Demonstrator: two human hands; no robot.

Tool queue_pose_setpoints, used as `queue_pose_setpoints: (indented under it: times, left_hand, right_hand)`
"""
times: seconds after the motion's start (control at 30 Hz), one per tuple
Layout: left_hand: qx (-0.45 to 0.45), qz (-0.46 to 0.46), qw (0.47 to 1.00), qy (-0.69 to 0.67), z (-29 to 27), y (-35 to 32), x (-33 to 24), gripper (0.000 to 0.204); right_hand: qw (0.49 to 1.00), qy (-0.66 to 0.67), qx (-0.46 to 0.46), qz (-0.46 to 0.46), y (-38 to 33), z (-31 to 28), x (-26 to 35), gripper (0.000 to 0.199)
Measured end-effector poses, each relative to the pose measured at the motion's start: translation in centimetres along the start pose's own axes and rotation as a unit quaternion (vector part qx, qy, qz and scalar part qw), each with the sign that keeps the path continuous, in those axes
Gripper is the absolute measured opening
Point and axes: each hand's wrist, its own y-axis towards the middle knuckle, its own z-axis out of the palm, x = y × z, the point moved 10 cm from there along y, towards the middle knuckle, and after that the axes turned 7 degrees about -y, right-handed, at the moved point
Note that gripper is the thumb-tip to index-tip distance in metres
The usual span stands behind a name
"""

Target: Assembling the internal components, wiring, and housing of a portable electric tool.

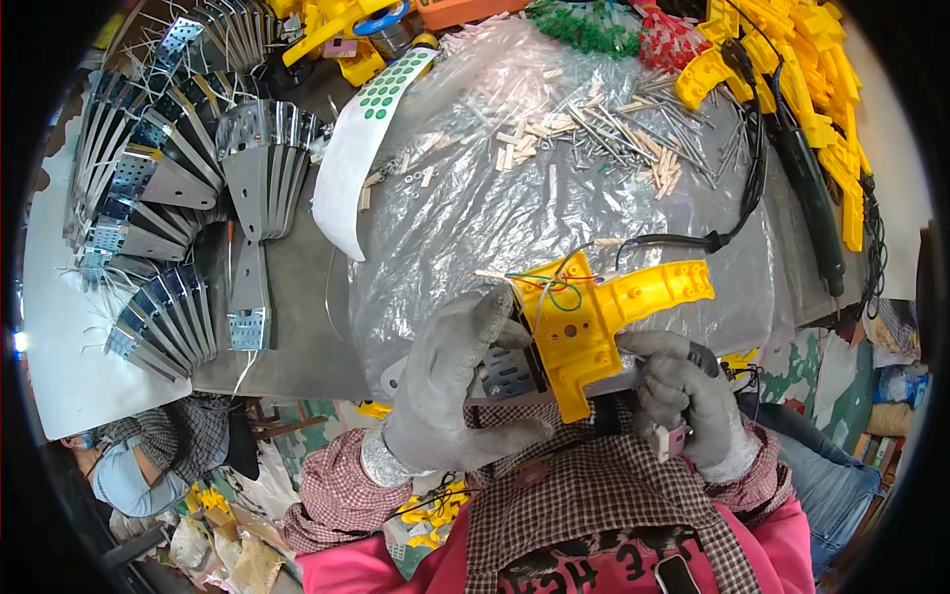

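Observation:
Yellow plastic tool housing [574, 342] stands at the table's near edge, its inner side with screw posts facing up. A perforated metal plate [507, 374] sits against its left side. Around that plate and housing curves my gloved left hand [445, 371], fingers bent at the top and thumb stretched out below. Thin green, red and white wires [554, 287] cross the housing's upper end and join a black cable [683, 241]. My gloved right hand [688, 396] is closed on a small pinkish-white block [671, 443], its exact kind unclear. Its index finger reaches the housing's right edge.
Stacked metal plates with white wires [267, 148] fill the left. A sheet of green round stickers [371, 129] lies beside clear plastic sheeting [445, 218] carrying metal rods [633, 129]. At right are a dark handheld tool [807, 188] and piled yellow housings [831, 89]. Another person [163, 455] sits lower left.

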Motion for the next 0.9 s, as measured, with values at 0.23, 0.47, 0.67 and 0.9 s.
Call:
queue_pose_setpoints:
  times: [0.23,0.47,0.67,0.9]
  left_hand:
    - [0.023,0.025,0.998,0.05,0.1,0.4,-0.9,0.103]
    - [-0.019,-0.007,0.999,0.035,-0.4,0.1,-0.4,0.105]
    - [0.083,0.031,0.989,0.114,2.1,0.5,-1.5,0.099]
    - [0.119,0.093,0.934,0.324,3.7,2.2,-2.4,0.099]
  right_hand:
    - [0.914,-0.373,-0.008,-0.159,-0.1,2.2,3.6,0.032]
    - [0.888,-0.441,0.125,0.018,2.1,4.3,3.7,0.033]
    - [0.731,-0.633,0.029,-0.254,2.0,5.8,5.8,0.025]
    - [0.58,-0.741,0.005,-0.339,-0.8,9.5,2.5,0.03]
